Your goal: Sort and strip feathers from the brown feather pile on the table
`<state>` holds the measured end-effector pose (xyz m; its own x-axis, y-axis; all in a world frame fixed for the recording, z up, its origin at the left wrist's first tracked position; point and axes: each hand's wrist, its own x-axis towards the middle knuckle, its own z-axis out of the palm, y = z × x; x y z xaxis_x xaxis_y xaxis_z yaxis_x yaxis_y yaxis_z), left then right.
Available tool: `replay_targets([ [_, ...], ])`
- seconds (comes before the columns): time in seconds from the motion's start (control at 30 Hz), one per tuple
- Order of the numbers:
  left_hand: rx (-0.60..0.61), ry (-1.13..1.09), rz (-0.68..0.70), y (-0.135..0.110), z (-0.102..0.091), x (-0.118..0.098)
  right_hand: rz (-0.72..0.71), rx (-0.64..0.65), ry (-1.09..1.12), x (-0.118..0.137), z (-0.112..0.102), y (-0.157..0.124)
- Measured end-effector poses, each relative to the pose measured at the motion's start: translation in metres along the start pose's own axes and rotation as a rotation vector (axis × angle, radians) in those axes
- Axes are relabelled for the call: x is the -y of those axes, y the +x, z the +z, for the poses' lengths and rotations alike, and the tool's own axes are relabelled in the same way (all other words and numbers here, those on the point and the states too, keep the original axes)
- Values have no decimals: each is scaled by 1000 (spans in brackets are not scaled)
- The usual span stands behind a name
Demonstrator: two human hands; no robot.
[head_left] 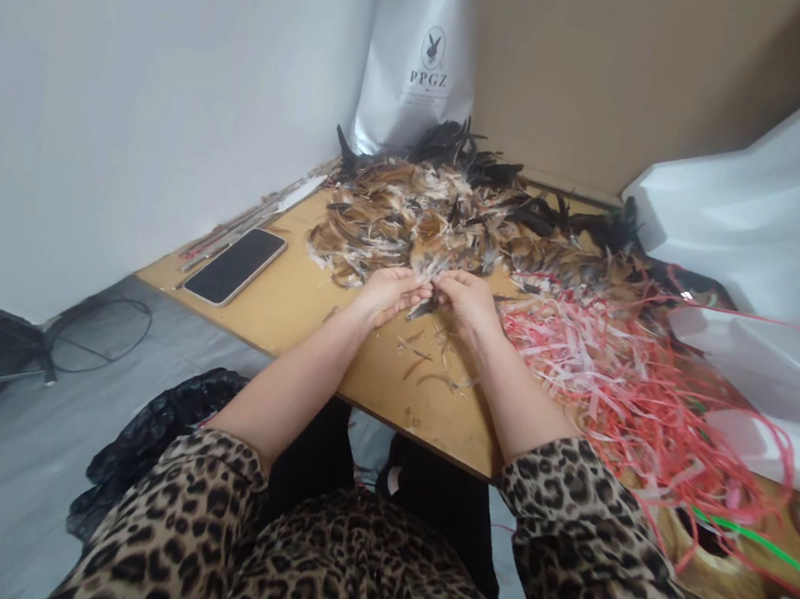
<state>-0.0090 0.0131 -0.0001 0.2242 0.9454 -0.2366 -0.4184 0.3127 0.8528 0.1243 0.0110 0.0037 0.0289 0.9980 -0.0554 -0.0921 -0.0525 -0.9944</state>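
Note:
Both of my hands meet over the wooden table, at the near edge of a big heap of brown, white and black feathers (384,206). My left hand (395,294) pinches feathers between thumb and fingers. Close beside it, my right hand (462,296) has its fingertips pressed together on the same small bunch, whose feathers (426,271) show between the hands. How many feathers are held I cannot tell. Several loose feathers (436,361) are scattered on the table just below my hands.
A phone (236,266) lies on the table (309,346) at the left. Tangled red and pink plastic strips (628,396) cover the right side. A silvery-white bag (423,60) stands behind the heap; white sheeting (777,218) bulges at right. A black bag (150,442) sits on the floor.

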Motion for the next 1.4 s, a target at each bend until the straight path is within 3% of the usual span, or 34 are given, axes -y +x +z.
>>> replay_targets([
  [0.5, 48, 84, 20, 0, -1, 2, -79, -27, -39, 3, -1, -2],
  [0.87, 106, 147, 66, -4, 0, 1, -18, 102, 15, -1, -10, 2],
  [1.13, 122, 83, -29, -5, 0, -1, -3, 56, 79, -2, -5, 1],
  [1.4, 83, 258, 93, -6, 3, 0, -107, 16, -157, 5, -9, -3],
])
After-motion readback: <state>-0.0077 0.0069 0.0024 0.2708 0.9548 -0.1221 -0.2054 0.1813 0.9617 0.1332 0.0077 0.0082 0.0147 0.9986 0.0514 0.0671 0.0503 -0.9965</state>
